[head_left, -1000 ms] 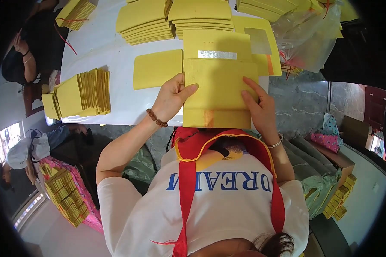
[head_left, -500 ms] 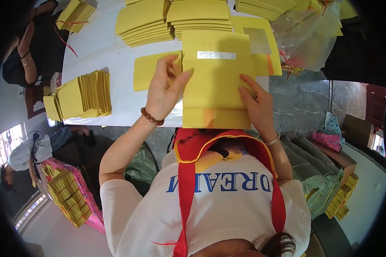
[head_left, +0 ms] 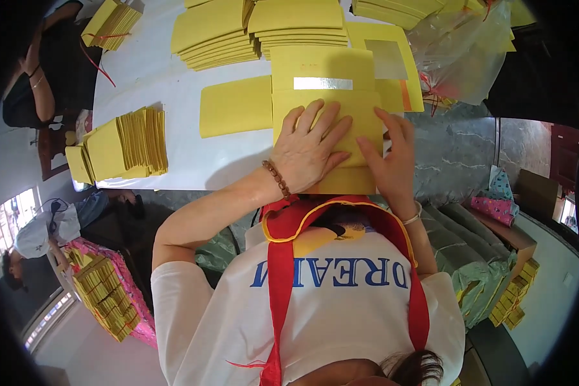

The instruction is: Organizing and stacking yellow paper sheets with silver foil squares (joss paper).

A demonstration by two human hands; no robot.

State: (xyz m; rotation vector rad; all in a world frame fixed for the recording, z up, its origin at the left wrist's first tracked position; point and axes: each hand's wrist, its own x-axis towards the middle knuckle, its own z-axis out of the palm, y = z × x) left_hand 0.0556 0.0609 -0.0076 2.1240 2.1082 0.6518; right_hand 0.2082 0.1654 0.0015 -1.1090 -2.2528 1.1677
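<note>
Yellow rectangular folded paper piece with a silver strip [head_left: 359,103]: one, flat at the near edge of the white-topped desk [head_left: 193,151].
Left hand [head_left: 304,147]: palm down on that piece, fingers spread, gripping nothing.
Right hand [head_left: 395,161]: at its right edge, thumb and forefinger apart; cannot tell whether the fingers pinch it.
Layered yellow paper stacks [head_left: 213,31]: two, just beyond.
Clear plastic bag [head_left: 466,64]: one, far right.
</note>
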